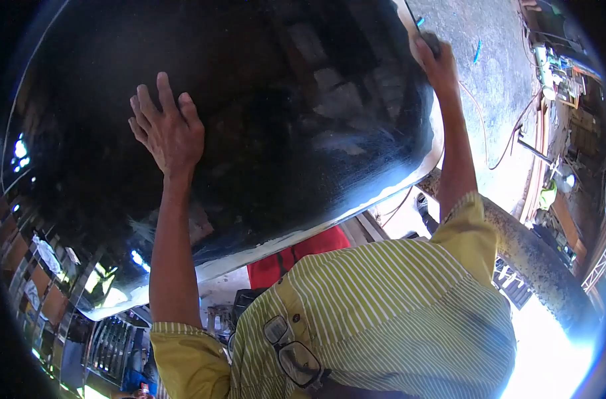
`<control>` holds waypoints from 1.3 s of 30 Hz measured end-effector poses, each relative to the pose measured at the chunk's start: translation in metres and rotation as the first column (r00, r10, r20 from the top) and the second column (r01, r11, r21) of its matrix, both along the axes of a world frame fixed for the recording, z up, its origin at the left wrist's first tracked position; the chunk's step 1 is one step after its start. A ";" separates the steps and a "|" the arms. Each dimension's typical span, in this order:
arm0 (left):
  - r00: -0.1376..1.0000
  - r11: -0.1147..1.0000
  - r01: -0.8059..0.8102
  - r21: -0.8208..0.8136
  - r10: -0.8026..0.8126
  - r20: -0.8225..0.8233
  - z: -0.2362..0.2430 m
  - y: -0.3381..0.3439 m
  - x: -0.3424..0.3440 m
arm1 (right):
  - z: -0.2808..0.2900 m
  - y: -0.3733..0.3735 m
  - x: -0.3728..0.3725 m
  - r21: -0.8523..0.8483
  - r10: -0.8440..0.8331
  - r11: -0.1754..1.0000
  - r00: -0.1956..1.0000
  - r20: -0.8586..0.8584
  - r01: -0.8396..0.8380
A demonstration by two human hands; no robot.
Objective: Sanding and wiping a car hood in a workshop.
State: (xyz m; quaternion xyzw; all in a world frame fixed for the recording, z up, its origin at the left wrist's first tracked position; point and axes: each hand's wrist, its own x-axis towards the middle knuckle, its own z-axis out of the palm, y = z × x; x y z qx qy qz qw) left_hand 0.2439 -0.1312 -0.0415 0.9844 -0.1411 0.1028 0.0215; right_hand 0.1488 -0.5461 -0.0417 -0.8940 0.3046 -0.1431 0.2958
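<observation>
Panel [270, 153], glossy and black, spreads out to the left of the right hand [441, 68], which is closed around a small dark block [431, 44] at the panel's right edge. Thumb and fingers are curled in on that block with little gap; whether its face is pressed to the edge is hard to tell. Well to the left of that grip, the left hand [172, 132] is spread over the black face, palm down, fingers apart, holding nothing; it seems to rest there, though contact cannot be made out for certain.

As for progress, the broad face under the left hand looks far along: it is dark and shiny enough to mirror the surroundings. Below the right hand, a pale strip [383, 194] follows the corner and near edge, so the rim looks like the part left. Hazy patches toward that corner could be dust or glare.

Beyond the block, to its right, lies grey floor [506, 46] with a thin cord [481, 114]. Nearer the body, below both hands, is a red cloth [306, 251].
</observation>
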 end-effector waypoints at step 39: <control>0.991 0.994 -0.020 -0.105 0.006 -0.137 0.049 0.007 -0.052 | 0.072 0.332 -0.255 0.255 0.073 0.965 0.997 -0.035 -0.062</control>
